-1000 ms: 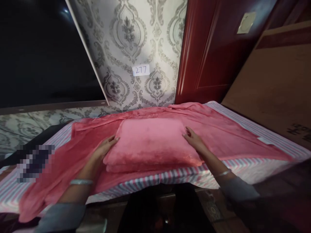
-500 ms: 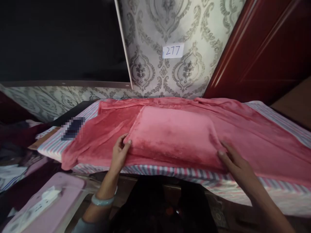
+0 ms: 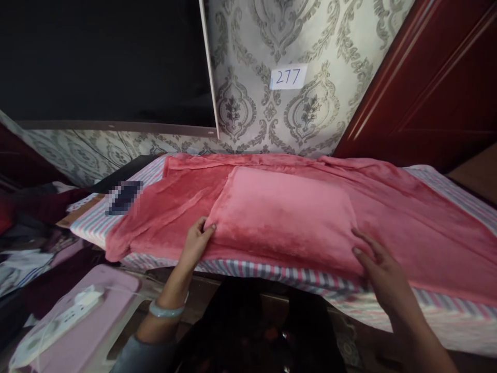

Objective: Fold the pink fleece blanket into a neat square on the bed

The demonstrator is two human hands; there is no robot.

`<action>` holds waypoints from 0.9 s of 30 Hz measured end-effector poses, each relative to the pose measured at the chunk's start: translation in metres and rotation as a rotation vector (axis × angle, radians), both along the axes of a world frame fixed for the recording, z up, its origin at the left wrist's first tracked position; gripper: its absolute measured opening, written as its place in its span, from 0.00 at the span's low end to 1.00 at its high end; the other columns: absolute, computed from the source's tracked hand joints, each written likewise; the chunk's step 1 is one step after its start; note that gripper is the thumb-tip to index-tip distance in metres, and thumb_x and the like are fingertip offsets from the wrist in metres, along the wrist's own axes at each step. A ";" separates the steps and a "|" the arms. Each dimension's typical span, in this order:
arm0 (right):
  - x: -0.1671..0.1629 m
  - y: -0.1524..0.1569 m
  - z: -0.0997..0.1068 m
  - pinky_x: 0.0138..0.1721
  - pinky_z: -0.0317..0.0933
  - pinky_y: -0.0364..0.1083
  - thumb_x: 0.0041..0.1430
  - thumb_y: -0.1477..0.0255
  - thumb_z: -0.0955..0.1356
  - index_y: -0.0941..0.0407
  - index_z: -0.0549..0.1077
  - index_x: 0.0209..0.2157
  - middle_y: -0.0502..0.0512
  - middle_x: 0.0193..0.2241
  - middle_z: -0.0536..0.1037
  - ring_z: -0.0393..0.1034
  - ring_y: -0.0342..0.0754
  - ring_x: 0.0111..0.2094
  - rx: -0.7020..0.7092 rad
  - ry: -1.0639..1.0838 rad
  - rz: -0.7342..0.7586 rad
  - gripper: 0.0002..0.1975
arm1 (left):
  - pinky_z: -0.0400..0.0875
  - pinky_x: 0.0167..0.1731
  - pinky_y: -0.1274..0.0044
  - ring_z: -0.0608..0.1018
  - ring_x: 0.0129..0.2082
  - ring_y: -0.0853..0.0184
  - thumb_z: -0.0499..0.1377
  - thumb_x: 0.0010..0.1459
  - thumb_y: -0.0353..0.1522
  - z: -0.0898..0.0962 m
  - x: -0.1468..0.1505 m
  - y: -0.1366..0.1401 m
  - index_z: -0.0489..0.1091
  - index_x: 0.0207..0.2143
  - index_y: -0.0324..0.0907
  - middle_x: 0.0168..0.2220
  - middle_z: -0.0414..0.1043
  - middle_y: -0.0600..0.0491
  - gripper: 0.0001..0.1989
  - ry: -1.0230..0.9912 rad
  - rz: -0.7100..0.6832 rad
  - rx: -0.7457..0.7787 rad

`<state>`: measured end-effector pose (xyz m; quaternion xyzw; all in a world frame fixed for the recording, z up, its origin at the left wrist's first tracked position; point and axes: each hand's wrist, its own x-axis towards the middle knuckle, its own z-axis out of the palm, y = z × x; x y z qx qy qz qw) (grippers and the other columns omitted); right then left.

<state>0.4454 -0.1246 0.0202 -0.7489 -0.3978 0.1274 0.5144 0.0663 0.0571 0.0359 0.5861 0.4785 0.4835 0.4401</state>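
Observation:
A pink plush pillow [image 3: 283,212], rectangular and softly padded, lies flat on a larger pink fleece blanket [image 3: 166,217]. My left hand [image 3: 197,241] pinches its front left corner between thumb and fingers. At the right edge, my right hand [image 3: 382,264] rests with thumb and fingers apart, the fingertips touching the plush. What sits inside or under the padded piece is hidden.
The blanket covers a table with a striped cloth [image 3: 91,223]. A blurred-out dark object [image 3: 125,198] lies at its left end. A large screen [image 3: 108,62] stands behind. Lower left, a pink stool [image 3: 112,290] holds a white power strip [image 3: 73,313].
The view has shifted slightly, moving the scene to the right. My right hand's fingers have come off the pillow's edge and spread. My left hand keeps its pinch; the pillow's right side lies flatter.

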 end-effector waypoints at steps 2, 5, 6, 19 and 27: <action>0.001 0.001 -0.008 0.59 0.60 0.59 0.53 0.50 0.69 0.50 0.76 0.54 0.58 0.54 0.76 0.67 0.62 0.58 0.008 0.030 -0.002 0.30 | 0.65 0.34 0.77 0.70 0.30 0.66 0.66 0.42 0.43 -0.006 -0.004 0.000 0.72 0.29 0.42 0.28 0.70 0.56 0.16 -0.018 -0.024 -0.034; -0.001 0.003 -0.009 0.63 0.55 0.60 0.54 0.50 0.69 0.49 0.76 0.54 0.57 0.56 0.75 0.64 0.62 0.61 0.022 0.099 -0.002 0.29 | 0.65 0.34 0.77 0.71 0.31 0.66 0.67 0.44 0.45 -0.007 -0.007 0.000 0.73 0.31 0.42 0.29 0.72 0.56 0.18 -0.073 -0.036 -0.047; -0.002 0.004 -0.008 0.63 0.55 0.60 0.55 0.50 0.68 0.49 0.76 0.54 0.57 0.56 0.75 0.63 0.62 0.61 0.030 0.113 0.003 0.29 | 0.65 0.33 0.78 0.71 0.31 0.67 0.67 0.45 0.47 -0.007 -0.007 -0.001 0.72 0.30 0.42 0.29 0.71 0.56 0.18 -0.083 -0.039 -0.055; -0.017 0.019 -0.013 0.61 0.59 0.60 0.56 0.52 0.67 0.53 0.76 0.51 0.61 0.53 0.77 0.67 0.61 0.58 0.215 0.111 -0.074 0.27 | 0.67 0.33 0.74 0.74 0.31 0.63 0.64 0.46 0.50 -0.012 0.000 0.008 0.70 0.35 0.43 0.30 0.74 0.55 0.21 0.060 0.239 0.010; -0.018 0.021 -0.022 0.60 0.60 0.59 0.55 0.51 0.68 0.54 0.77 0.51 0.60 0.53 0.78 0.70 0.61 0.56 0.292 0.133 -0.099 0.28 | 0.68 0.30 0.72 0.75 0.28 0.63 0.63 0.43 0.49 -0.008 0.006 0.009 0.71 0.36 0.42 0.27 0.74 0.55 0.24 0.062 0.321 0.045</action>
